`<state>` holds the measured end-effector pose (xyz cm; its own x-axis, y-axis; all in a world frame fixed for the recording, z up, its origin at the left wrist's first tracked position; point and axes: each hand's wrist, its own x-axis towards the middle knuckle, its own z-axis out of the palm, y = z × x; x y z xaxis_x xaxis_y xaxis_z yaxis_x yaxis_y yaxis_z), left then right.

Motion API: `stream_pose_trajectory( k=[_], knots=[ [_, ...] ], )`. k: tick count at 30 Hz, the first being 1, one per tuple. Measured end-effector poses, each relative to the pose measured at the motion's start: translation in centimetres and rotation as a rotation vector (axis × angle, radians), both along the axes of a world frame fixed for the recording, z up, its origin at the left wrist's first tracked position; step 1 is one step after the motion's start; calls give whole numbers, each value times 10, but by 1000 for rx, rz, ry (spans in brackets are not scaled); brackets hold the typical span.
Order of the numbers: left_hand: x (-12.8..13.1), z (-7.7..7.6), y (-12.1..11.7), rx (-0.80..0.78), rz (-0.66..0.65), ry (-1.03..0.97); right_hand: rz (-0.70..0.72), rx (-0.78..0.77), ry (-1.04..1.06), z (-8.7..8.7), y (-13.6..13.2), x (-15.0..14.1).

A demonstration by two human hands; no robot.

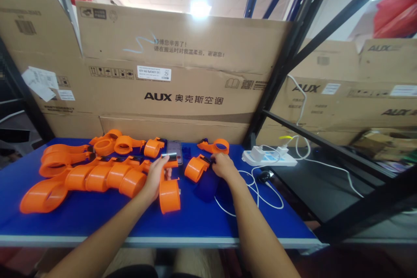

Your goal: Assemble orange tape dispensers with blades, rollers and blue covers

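Observation:
My left hand is wrapped round an orange tape dispenser, its ring hanging low and its shiny dark end up beside my fingers. To the right, my right hand has its fingers pinched together at the dark end of a second orange tape dispenser. Whether they grip that end or a small part is hidden. Just behind this hand lies another tape dispenser. Several more orange dispensers lie in rows on the left of the blue tabletop.
A phone lies at the table's back between the dispensers. On the right are a white power strip, looping white cable and a small black object. A large cardboard sheet and a black metal frame stand behind.

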<state>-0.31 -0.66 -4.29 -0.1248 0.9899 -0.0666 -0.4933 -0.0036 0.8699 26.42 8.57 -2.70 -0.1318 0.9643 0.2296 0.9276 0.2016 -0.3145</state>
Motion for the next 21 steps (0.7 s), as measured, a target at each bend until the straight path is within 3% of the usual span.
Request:
stream_pose_trajectory(
  k=[9,21],
  knots=[
    [0,-2,1,0,14,-14,-82,-30,-109,8,-5,-2],
    [-1,-3,3,5,3,5,-111,-74,-90,5,-4,-1]
  ],
)
